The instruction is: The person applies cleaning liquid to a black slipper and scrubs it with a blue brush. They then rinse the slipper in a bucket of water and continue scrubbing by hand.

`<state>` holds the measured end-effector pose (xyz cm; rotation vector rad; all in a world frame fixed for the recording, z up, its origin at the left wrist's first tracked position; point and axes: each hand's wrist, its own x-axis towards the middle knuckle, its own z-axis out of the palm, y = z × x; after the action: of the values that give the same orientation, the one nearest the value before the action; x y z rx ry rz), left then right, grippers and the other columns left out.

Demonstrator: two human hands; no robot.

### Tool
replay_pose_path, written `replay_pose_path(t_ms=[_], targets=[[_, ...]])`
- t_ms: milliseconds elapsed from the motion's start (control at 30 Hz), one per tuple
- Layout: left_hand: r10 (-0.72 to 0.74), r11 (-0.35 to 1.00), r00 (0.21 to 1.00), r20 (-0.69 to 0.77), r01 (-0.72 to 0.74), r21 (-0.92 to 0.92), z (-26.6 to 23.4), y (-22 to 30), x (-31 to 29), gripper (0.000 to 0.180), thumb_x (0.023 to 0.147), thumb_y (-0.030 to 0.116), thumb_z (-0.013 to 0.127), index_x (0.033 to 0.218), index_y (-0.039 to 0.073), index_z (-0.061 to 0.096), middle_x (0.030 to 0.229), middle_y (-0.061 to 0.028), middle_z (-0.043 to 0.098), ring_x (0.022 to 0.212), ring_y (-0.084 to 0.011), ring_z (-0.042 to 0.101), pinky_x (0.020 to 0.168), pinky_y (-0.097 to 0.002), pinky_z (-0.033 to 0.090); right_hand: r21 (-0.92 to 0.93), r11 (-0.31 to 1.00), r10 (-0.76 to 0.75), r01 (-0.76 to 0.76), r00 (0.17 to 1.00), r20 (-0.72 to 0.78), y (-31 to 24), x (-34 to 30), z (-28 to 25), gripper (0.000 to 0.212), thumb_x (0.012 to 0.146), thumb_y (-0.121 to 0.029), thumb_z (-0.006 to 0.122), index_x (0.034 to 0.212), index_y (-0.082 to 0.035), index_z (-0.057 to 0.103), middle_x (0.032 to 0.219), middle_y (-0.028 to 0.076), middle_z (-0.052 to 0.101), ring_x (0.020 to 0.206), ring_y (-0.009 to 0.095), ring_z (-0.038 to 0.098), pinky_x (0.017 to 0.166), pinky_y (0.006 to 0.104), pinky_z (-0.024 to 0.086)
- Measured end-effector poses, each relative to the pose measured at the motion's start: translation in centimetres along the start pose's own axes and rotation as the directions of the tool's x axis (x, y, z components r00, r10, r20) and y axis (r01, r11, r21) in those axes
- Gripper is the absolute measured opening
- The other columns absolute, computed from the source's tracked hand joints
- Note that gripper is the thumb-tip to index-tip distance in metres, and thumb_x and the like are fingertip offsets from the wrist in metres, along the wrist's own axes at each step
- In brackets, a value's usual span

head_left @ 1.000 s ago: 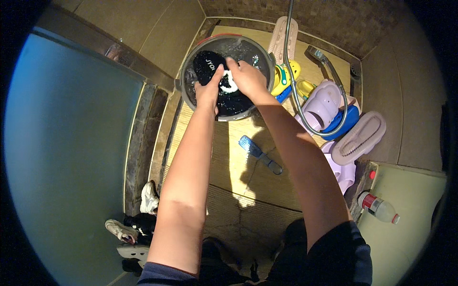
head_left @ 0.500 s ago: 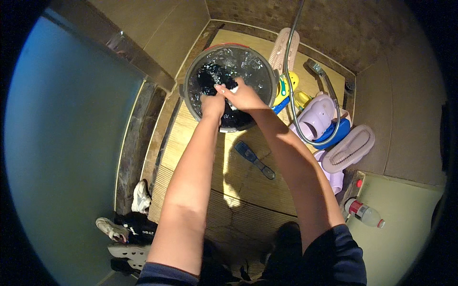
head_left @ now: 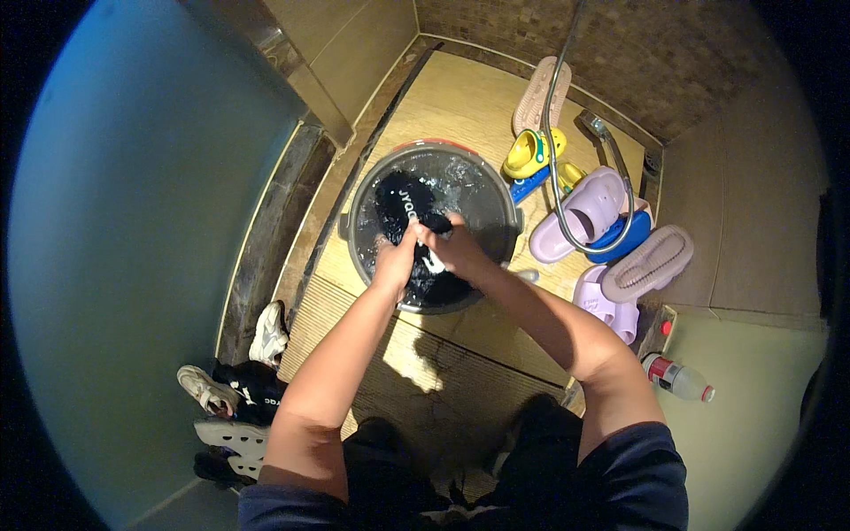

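Note:
A dark grey bucket [head_left: 358, 265] of water stands on the floor in front of me. In it, a black slipper [head_left: 397, 196] with white lettering shows above the water. Both hands grip the slipper near the bucket's middle: my left hand [head_left: 395, 263] has closed fingers on its near left part, and my right hand [head_left: 459, 251] is closed round its right side. The hands nearly touch, and white patches show between them. Water and fingers hide the slipper's lower part.
Right of the bucket lie a yellow clog [head_left: 528, 155], a pink slipper [head_left: 537, 102], lilac slippers [head_left: 577, 217], a shower hose [head_left: 552, 133] and a plastic bottle [head_left: 678, 379]. A brush handle tip [head_left: 529, 275] shows by my right forearm. Shoes [head_left: 268, 332] line the left edge.
The bucket has come nearer to me, uncovering the yellow clog and hiding most of the brush. The slipper, mostly under water before, now shows its lettering above the surface.

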<state>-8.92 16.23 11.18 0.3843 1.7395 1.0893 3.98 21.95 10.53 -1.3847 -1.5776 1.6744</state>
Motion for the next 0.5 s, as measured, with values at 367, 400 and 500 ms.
replay_pose_path(t_ms=[367,400,500], targets=[[0.066,0.995,0.982,0.176,-0.051,-0.088,-18.7,-7.2,-12.4,0.065,0.087,0.048,0.069,0.124,-0.003,0.053,0.106,-0.0152,0.066,0.095,-0.0254,0.063,0.084,-0.0358,0.05,0.327,0.945,0.051,-0.013,0.993,-0.108,-0.2,-18.7,18.4,0.055,0.092,-0.03,0.066,0.132,-0.002,0.042,0.109,0.012,0.059,0.099,0.018,0.057,0.084,0.0327,0.049],[0.068,0.993,0.989,0.129,-0.056,-0.1,-20.2,-8.0,-11.9,0.063,0.087,0.047,0.069,0.122,-0.003,0.055,0.105,-0.0143,0.066,0.095,-0.025,0.063,0.084,-0.0355,0.05,0.326,0.944,0.014,0.046,0.983,-0.181,0.5,-18.9,20.4,0.053,0.092,-0.028,0.066,0.132,-0.002,0.042,0.108,0.013,0.06,0.1,0.019,0.057,0.085,0.0336,0.049],[0.116,0.973,0.986,0.124,-0.087,-0.213,-23.8,-9.8,-10.6,0.07,0.083,0.053,0.071,0.121,-0.003,0.056,0.112,-0.016,0.063,0.1,-0.0256,0.061,0.086,-0.0367,0.049,0.171,0.948,-0.216,0.266,0.94,-0.264,1.9,-18.4,25.5,0.059,0.094,-0.028,0.064,0.14,-0.003,0.038,0.112,0.014,0.061,0.103,0.021,0.057,0.088,0.0338,0.048]])
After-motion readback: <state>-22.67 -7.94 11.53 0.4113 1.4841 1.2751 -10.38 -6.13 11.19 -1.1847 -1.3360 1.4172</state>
